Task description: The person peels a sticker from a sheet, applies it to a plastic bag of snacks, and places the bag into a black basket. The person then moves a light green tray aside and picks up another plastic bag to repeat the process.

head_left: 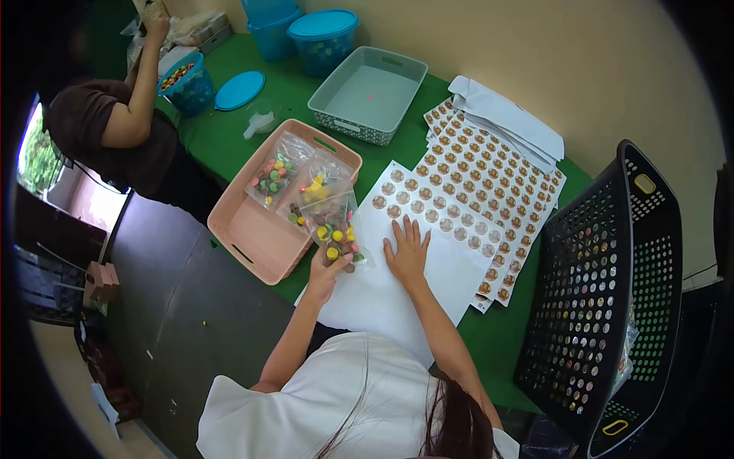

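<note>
My left hand (325,277) grips the lower end of a clear plastic bag of colourful candies (337,229), held over the right edge of a pink basket (237,214). Two more bags of candies (273,177) lie inside that basket, one partly covered by the bag I hold. Flat on a white sticker sheet (390,298) rests my right hand (408,251), its fingers spread just below the rows of round stickers. Nothing is in the right hand.
More sticker sheets (489,168) and folded white paper (512,122) lie at the right. A tall black basket (581,306) stands beyond them. Behind are a grey-green basket (336,122) and blue tubs (325,53). At left, another person (115,138) works near a candy-filled blue bucket (189,90).
</note>
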The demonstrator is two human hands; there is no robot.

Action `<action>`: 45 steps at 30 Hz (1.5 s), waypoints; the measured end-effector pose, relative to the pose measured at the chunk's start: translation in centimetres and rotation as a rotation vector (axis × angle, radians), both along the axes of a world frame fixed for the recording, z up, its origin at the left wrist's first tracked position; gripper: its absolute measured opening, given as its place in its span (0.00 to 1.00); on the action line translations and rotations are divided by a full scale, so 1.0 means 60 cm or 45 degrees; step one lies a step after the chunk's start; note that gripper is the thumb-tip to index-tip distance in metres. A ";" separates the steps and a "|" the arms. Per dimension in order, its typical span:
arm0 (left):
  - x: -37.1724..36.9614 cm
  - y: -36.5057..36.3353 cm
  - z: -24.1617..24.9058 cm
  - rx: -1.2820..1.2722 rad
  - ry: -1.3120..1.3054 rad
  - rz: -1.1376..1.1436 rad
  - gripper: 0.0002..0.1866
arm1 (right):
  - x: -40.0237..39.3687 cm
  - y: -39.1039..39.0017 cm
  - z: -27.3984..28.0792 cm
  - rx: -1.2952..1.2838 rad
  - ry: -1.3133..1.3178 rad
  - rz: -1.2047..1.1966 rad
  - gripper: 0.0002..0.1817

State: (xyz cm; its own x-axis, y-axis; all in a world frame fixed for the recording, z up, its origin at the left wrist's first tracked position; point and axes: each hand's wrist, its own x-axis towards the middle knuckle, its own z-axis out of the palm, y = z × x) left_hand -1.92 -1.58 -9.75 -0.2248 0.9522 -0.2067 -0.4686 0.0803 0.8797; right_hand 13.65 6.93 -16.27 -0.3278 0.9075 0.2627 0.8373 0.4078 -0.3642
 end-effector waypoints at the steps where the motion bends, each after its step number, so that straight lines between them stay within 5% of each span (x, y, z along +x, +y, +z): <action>1: -0.003 0.002 0.002 -0.007 -0.001 0.001 0.18 | 0.000 0.000 0.003 -0.009 -0.027 -0.011 0.26; 11: 0.001 0.010 0.001 -0.015 0.056 -0.047 0.18 | -0.012 0.009 0.025 -0.012 -0.141 -0.044 0.30; 13: 0.004 0.005 -0.001 -0.017 0.050 -0.057 0.18 | -0.016 0.023 0.057 -0.288 -0.198 -0.063 0.33; 17: 0.006 -0.003 0.003 -0.012 0.047 -0.099 0.18 | -0.010 0.059 0.059 -0.076 -0.062 -0.253 0.35; 19: 0.009 -0.006 0.013 -0.067 0.047 -0.154 0.18 | 0.012 0.076 0.065 0.210 0.699 -0.263 0.30; 22: 0.025 -0.006 0.028 -0.006 0.020 -0.241 0.23 | 0.060 0.045 0.111 0.062 0.865 -0.162 0.10; 26: 0.048 -0.001 0.073 -0.059 -0.060 -0.433 0.24 | 0.104 -0.038 0.200 0.113 0.777 -0.120 0.08; 31: 0.092 -0.009 0.112 0.138 0.139 -0.644 0.22 | 0.130 -0.125 0.279 0.097 1.408 -0.028 0.11; 33: 0.099 -0.015 0.139 0.128 0.099 -0.729 0.22 | 0.131 -0.146 0.302 0.267 1.416 -0.048 0.15; 36: 0.108 -0.024 0.171 0.092 0.005 -0.914 0.22 | 0.132 -0.176 0.342 0.435 0.992 -0.005 0.16; 45: 0.109 -0.041 0.179 0.183 0.064 -0.874 0.22 | 0.102 -0.204 0.327 0.538 0.893 0.135 0.16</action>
